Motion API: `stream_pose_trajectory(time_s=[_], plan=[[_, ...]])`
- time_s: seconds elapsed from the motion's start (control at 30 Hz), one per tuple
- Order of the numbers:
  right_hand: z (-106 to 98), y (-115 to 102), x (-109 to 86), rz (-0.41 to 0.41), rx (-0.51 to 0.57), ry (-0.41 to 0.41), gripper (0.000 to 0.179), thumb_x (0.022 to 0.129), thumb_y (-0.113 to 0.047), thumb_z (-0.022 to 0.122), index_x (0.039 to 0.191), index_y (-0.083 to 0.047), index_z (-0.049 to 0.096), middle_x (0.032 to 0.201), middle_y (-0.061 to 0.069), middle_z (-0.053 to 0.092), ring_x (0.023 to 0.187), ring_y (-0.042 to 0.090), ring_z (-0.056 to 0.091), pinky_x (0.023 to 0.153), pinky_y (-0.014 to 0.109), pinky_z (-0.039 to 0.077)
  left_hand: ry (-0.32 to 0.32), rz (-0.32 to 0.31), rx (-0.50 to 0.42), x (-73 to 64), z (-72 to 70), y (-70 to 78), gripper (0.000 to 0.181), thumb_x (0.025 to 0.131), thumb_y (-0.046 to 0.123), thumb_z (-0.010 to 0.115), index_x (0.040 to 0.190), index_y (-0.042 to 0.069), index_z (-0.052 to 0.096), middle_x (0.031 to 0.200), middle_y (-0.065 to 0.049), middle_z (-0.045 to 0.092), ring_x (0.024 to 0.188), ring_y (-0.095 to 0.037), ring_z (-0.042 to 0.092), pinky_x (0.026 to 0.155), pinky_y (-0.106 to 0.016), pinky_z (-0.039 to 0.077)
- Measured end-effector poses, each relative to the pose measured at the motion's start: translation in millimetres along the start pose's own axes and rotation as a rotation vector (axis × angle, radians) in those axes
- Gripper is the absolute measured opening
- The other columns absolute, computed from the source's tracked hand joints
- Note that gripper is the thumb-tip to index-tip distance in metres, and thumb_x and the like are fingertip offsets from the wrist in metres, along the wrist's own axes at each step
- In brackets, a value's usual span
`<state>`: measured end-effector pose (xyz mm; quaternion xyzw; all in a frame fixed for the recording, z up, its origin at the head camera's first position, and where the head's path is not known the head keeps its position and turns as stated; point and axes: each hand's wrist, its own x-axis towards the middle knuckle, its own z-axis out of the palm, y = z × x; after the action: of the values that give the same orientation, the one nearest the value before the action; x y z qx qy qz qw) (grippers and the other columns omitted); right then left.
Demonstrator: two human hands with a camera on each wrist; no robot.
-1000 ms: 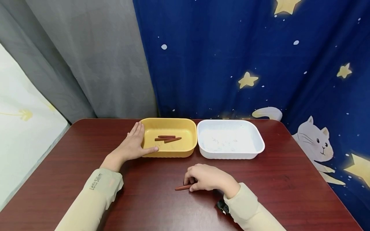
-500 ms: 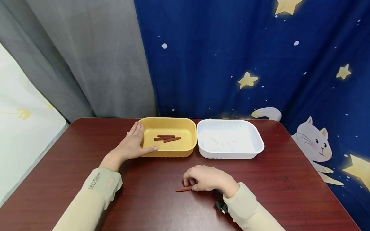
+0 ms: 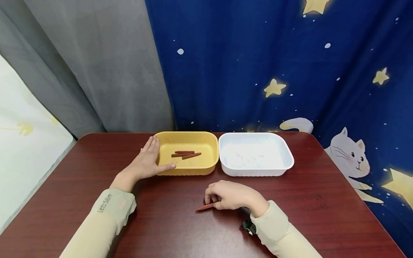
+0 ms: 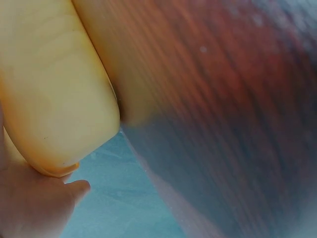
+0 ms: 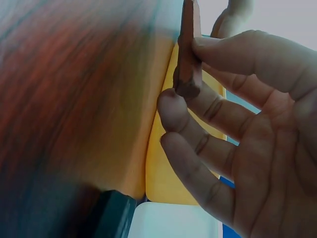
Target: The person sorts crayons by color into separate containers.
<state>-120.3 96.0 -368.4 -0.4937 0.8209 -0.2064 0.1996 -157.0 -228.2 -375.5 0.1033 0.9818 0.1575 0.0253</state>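
Reddish surface point(image 3: 167, 229) lies under R grip point(image 3: 230, 195), which pinches brown stick point(image 3: 204, 207), prob. light, stiff, brittle: hold near middle. L grip point(image 3: 144, 163), fingers straight, touches yellow tray point(image 3: 190, 171).

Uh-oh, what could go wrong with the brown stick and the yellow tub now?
The right hand pinches the brown stick near one end, so it might slip and drop onto the table.

The left hand touches the yellow tub, so a hard push could nudge it into the white tub right beside it.
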Motion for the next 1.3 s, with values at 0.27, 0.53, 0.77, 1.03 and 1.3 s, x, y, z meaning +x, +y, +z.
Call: stream_pose_trajectory(time_s=[0.27,0.53,0.77,1.03,1.3], plan=[[1.2,0.3,2.0,-0.025,0.032,0.004,0.019,0.084,-0.001,0.064,0.094,-0.016,0.069,0.082,-0.005,0.060,0.072,0.001,0.051,0.067,0.013,0.043,0.004,0.007,-0.010,-0.8,0.7,-1.1,0.124,0.084,0.074,0.059,0.154,-0.011,0.002,0.165,-0.027,-0.004,0.154,-0.041,-0.005,0.121,-0.063,0.011],[0.8,-2.5,4.9,-0.039,0.056,0.044,0.018,0.088,-0.003,0.064,0.097,-0.016,0.070,0.082,-0.010,0.056,0.072,-0.002,0.050,0.067,0.013,0.045,0.006,0.012,-0.008,-1.1,0.7,-1.8,0.124,0.084,0.074,0.059,0.154,-0.011,0.002,0.165,-0.027,-0.004,0.154,-0.042,-0.003,0.121,-0.061,0.012],[-3.2,-4.5,4.4,-0.027,0.089,0.108,0.018,0.089,-0.004,0.063,0.099,-0.017,0.071,0.085,-0.009,0.057,0.074,-0.002,0.052,0.069,0.015,0.047,0.003,0.016,-0.015,-1.4,1.8,-2.4,0.124,0.084,0.074,0.058,0.154,-0.011,0.001,0.165,-0.027,-0.004,0.154,-0.041,-0.005,0.122,-0.060,0.011],[-14.5,-1.1,5.6,-0.039,0.093,0.190,0.019,0.088,-0.004,0.063,0.100,-0.016,0.070,0.090,-0.005,0.061,0.078,0.001,0.054,0.072,0.023,0.052,0.011,0.006,-0.030,-0.8,1.0,-1.6,0.126,0.083,0.075,0.059,0.155,-0.009,0.001,0.166,-0.024,-0.005,0.155,-0.039,-0.006,0.122,-0.060,0.011],[-28.1,5.0,14.3,-0.058,0.116,0.261,0.019,0.088,-0.002,0.060,0.101,-0.011,0.071,0.090,0.000,0.062,0.077,0.004,0.054,0.071,0.026,0.053,0.037,0.008,-0.043,-3.7,3.1,0.5,0.126,0.081,0.074,0.061,0.155,-0.011,0.005,0.165,-0.026,0.000,0.154,-0.041,-0.002,0.121,-0.061,0.014]])
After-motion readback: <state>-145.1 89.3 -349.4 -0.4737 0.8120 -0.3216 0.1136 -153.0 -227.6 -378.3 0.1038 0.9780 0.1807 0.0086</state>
